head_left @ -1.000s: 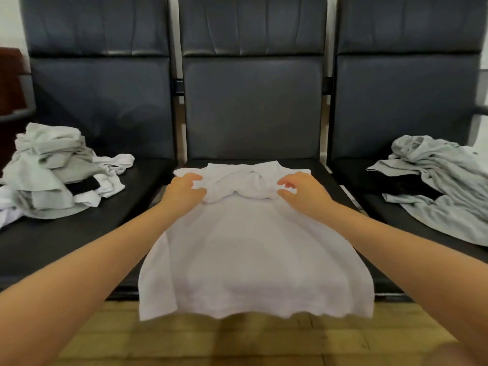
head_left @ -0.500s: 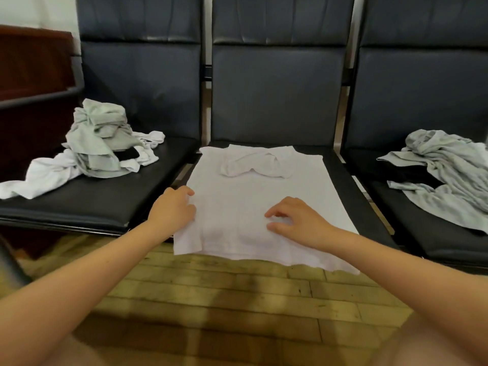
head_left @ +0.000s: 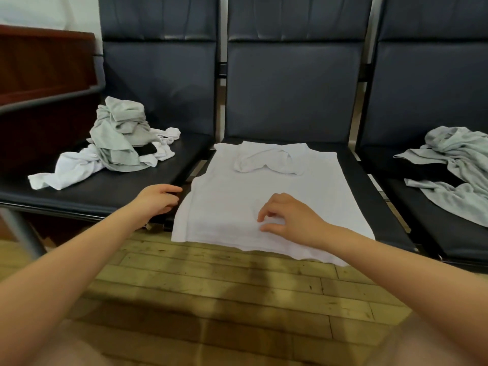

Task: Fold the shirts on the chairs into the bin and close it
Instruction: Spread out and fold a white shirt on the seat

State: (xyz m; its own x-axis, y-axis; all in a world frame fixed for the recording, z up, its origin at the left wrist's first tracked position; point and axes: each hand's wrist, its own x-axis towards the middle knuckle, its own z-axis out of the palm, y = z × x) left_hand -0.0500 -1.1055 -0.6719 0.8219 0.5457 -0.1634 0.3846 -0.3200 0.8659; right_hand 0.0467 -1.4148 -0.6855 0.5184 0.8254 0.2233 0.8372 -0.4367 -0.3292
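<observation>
A white shirt lies flat on the middle chair's seat, sleeves folded in near the collar, and its hem hangs over the front edge. My left hand hovers just off the shirt's left edge, over the corner of the left seat, with its fingers loosely curled and holding nothing. My right hand is over the lower part of the shirt, its bent fingertips touching the fabric. A heap of grey and white shirts sits on the left chair. Grey shirts lie on the right chair. No bin is in view.
Three dark padded chairs stand in a row, their backs upright. A dark wooden counter stands at the far left. A metal chair leg reaches the wooden plank floor below the seats.
Both hands slid from the collar down to the shirt's lower part. The left hand then moved off the left edge, and the right hand's fingers bent up onto their tips.
</observation>
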